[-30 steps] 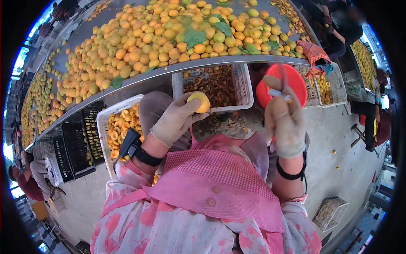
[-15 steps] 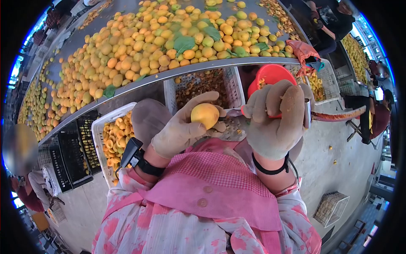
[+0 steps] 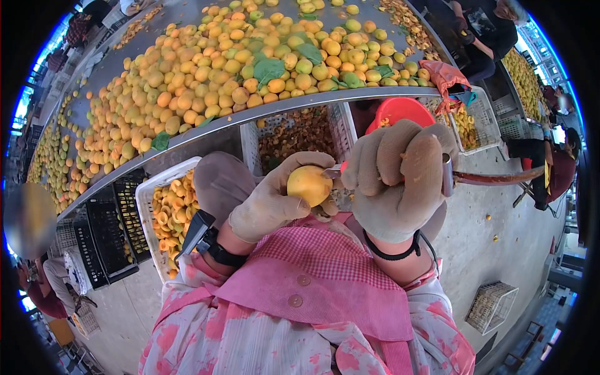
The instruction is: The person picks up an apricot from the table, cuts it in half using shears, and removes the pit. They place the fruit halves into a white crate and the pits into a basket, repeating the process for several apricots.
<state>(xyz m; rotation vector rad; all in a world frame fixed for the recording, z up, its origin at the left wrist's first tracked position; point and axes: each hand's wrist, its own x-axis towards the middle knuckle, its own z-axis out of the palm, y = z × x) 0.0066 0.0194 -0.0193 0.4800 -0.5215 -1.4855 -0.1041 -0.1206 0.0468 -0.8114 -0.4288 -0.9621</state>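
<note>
My gloved left hand (image 3: 265, 203) is closed around a yellow apricot (image 3: 309, 185) in front of my apron. The short blade of a knife (image 3: 334, 172) touches the apricot's right side, its red part disappearing into my right hand (image 3: 394, 181). That hand, also gloved, is a fist around the knife's handle, which is mostly hidden. From the fist's outer side sticks a metal collar with a curved reddish-brown bar (image 3: 497, 178). Beyond both hands, a heap of apricots (image 3: 194, 78) with some green leaves covers much of the metal table (image 3: 247, 107).
A white crate (image 3: 145, 209) of halved apricots stands at my left. Under the table edge are a crate (image 3: 345, 122) of brownish scraps and a red bucket (image 3: 406, 111). Black crates (image 3: 94, 244) stand farther left, a wicker-like basket (image 3: 492, 307) right. Other people sit around.
My right hand has moved left and slightly down, bringing the knife blade from beside the apricot onto its side. My left hand with the apricot has shifted slightly right and down.
</note>
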